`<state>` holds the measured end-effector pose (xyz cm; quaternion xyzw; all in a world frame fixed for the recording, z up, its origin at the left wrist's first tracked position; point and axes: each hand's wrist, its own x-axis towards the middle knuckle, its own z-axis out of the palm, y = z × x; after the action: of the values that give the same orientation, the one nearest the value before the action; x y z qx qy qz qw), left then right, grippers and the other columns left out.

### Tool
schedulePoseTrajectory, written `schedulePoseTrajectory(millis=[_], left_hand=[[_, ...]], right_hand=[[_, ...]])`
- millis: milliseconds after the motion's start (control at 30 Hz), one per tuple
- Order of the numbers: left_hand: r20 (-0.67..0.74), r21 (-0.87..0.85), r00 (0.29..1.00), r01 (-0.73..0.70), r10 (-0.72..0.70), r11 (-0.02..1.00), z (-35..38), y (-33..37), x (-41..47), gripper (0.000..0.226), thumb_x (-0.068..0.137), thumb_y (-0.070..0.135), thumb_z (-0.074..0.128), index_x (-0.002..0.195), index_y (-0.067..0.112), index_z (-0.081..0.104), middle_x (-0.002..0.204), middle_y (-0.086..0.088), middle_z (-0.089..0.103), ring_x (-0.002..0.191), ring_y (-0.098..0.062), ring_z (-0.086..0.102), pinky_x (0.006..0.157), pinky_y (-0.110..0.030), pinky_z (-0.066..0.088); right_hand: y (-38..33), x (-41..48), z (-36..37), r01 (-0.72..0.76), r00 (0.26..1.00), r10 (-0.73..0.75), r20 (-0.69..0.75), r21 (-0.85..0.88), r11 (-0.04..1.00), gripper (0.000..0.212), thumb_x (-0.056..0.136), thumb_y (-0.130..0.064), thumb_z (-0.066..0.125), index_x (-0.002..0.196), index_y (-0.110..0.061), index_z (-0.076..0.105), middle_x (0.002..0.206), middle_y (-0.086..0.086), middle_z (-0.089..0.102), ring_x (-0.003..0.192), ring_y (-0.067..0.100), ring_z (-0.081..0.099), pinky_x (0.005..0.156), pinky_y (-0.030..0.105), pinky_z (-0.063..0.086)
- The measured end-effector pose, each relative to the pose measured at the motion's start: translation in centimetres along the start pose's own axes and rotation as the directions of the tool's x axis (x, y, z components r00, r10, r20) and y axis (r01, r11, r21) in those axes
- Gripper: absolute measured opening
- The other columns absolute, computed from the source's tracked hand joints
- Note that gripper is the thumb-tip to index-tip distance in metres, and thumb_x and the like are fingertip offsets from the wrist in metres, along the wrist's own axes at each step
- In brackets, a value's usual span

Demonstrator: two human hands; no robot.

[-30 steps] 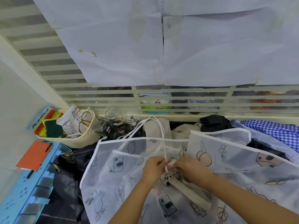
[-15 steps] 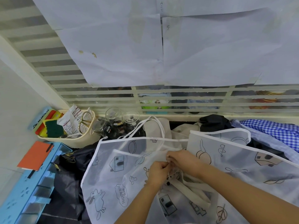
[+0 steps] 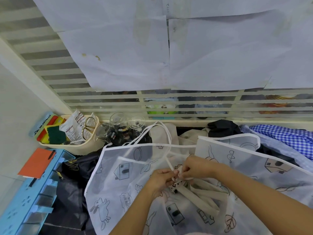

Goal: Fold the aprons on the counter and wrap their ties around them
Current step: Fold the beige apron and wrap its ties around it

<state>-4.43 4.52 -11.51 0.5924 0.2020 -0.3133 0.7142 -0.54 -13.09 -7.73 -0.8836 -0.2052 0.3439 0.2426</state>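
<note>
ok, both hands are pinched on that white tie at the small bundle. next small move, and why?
Probably pull the white tie snug around the small bundle. Both the left hand and right hand pinch it there, yet the tie runs slack up to a loose loop near the glasses.

The white printed apron [image 3: 118, 180] runs off the bottom and right edges, so its full outline cannot be told. Both forearms leave the frame at the lower edge. Where the left hand [image 3: 160, 179] and right hand [image 3: 196, 169] pinch the white tie [image 3: 169, 164], the fingers cover its end. The things behind the slatted screen [image 3: 186, 106] are blurred.
</note>
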Motion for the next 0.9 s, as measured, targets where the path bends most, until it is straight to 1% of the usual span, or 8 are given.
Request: schedulePoseTrajectory(millis=[67,133,200,267,467,600,800,900], left_hand=[[0.014,-0.023,1.000,-0.004,0.004,1.000,-0.4,-0.3,0.0,0.009,0.086,0.001,0.064,0.082,0.001,0.072,0.068,-0.007,0.067,0.062,-0.011,0.062,0.060,-0.018,0.051],[0.029,-0.032,0.999,-0.013,0.014,0.999,-0.7,-0.5,0.0,0.009,0.085,-0.003,0.063,0.084,0.000,0.072,0.070,-0.007,0.068,0.064,-0.011,0.063,0.062,-0.018,0.051],[0.038,-0.012,0.999,-0.026,0.027,1.000,-0.8,-0.7,0.0,0.013,0.083,-0.009,0.062,0.085,0.000,0.070,0.071,-0.005,0.069,0.064,-0.010,0.064,0.062,-0.017,0.050],[0.044,0.033,0.998,-0.048,0.046,0.998,-0.7,-0.8,0.0,0.018,0.081,-0.013,0.062,0.082,0.003,0.070,0.069,-0.004,0.069,0.063,-0.009,0.064,0.062,-0.018,0.050],[0.007,0.185,0.989,-0.145,0.147,0.972,-0.5,-0.9,0.2,0.023,0.080,-0.013,0.062,0.074,0.008,0.068,0.066,-0.001,0.067,0.062,-0.010,0.059,0.060,-0.018,0.046],[-0.024,0.295,0.970,-0.225,0.243,0.929,-0.2,-0.9,0.4,0.017,0.082,-0.011,0.063,0.078,0.006,0.065,0.070,-0.001,0.066,0.059,-0.006,0.060,0.058,-0.018,0.048],[-0.130,0.585,0.881,-0.303,0.455,0.753,1.1,-1.7,0.8,0.026,0.079,-0.006,0.056,0.076,0.020,0.058,0.071,0.001,0.062,0.061,-0.009,0.057,0.055,-0.021,0.048],[-0.192,0.635,0.833,-0.298,0.519,0.713,1.5,-2.3,1.1,0.024,0.085,0.000,0.060,0.081,0.023,0.054,0.074,0.003,0.060,0.066,-0.011,0.057,0.063,-0.028,0.051]], right_hand=[[-0.1,0.1,0.0,-0.020,0.998,0.015,-0.065,-0.086,0.996,0.035,0.094,-0.034,0.053,0.065,-0.015,0.062,0.058,-0.004,0.055,0.049,0.004,0.043,0.054,0.020,0.036],[0.0,0.4,0.1,-0.001,0.988,-0.025,-0.149,-0.177,0.984,0.028,0.091,-0.034,0.056,0.078,-0.013,0.067,0.074,-0.001,0.059,0.064,0.008,0.049,0.063,0.024,0.039],[-0.1,0.8,0.4,0.062,0.986,-0.082,-0.144,-0.138,0.988,0.020,0.087,-0.032,0.064,0.099,-0.017,0.067,0.092,-0.009,0.055,0.082,0.007,0.048,0.070,0.021,0.038],[-0.2,1.2,1.0,0.078,0.987,-0.084,-0.138,-0.045,0.996,0.024,0.084,-0.030,0.068,0.106,-0.021,0.065,0.093,-0.014,0.050,0.085,0.005,0.046,0.069,0.014,0.035],[0.8,2.1,2.5,0.027,0.983,-0.013,-0.181,0.079,0.996,0.009,0.081,-0.027,0.072,0.084,-0.027,0.064,0.085,-0.017,0.049,0.077,0.000,0.046,0.070,0.014,0.038],[0.9,2.2,3.0,-0.009,0.977,0.043,-0.208,0.162,0.987,0.013,0.078,-0.025,0.073,0.087,-0.018,0.067,0.090,-0.012,0.053,0.079,0.003,0.047,0.067,0.014,0.038],[0.9,2.4,2.9,-0.046,0.977,0.087,-0.197,0.206,0.978,0.007,0.078,-0.019,0.071,0.083,-0.015,0.067,0.083,-0.014,0.052,0.073,0.001,0.047,0.065,0.013,0.037],[1.0,2.4,2.7,-0.043,0.983,0.082,-0.162,0.229,0.972,0.013,0.087,-0.020,0.061,0.086,-0.010,0.069,0.087,-0.010,0.054,0.081,0.007,0.051,0.076,0.020,0.041]])
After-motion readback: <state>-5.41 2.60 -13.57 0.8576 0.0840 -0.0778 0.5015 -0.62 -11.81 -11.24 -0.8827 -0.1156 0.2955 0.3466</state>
